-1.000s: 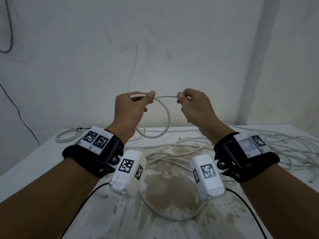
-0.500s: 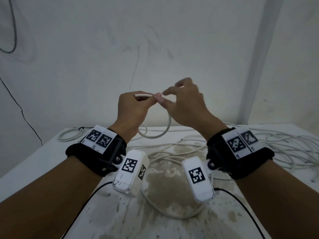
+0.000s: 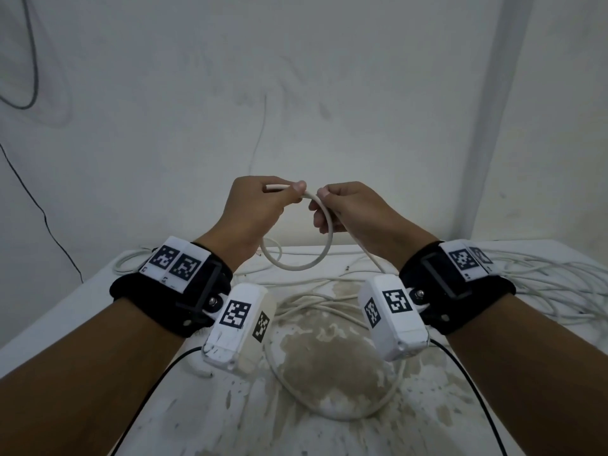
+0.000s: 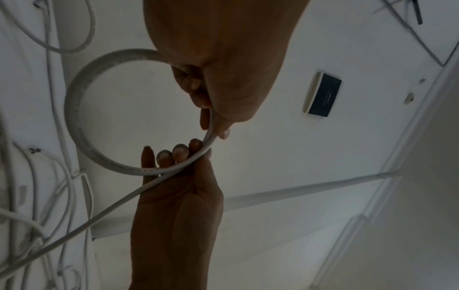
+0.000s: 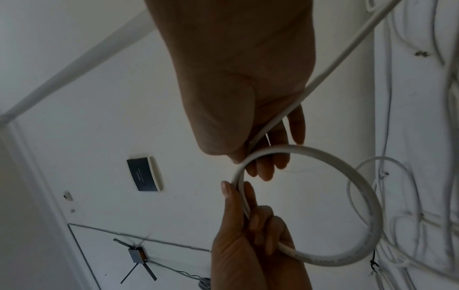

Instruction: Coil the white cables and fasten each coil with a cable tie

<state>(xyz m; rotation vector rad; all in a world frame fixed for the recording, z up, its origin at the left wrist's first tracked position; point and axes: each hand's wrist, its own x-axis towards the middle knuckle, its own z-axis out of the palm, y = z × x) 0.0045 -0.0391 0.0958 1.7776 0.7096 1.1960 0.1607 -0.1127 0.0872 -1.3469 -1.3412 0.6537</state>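
Note:
A white cable (image 3: 316, 260) is bent into one round loop that hangs above the table. My left hand (image 3: 291, 192) pinches the top of the loop, and the cable's cut end (image 3: 275, 187) sticks out over its fingers. My right hand (image 3: 324, 196) pinches the cable right beside the left thumb. The trailing length runs from it down to the table. In the left wrist view the loop (image 4: 74, 109) passes between the left hand (image 4: 218, 125) and the right fingers (image 4: 178, 153). The right wrist view shows the same loop (image 5: 367, 198). No cable tie shows.
Loose white cables (image 3: 312, 302) lie across the stained white table (image 3: 65, 324), with a tangled pile (image 3: 559, 284) at the right. A small coil (image 3: 131, 262) sits at the back left. The wall (image 3: 296, 93) stands close behind.
The right hand first held the cable apart from the left, then spread its fingers next to the left thumb. Now it pinches the cable again, close to the left hand.

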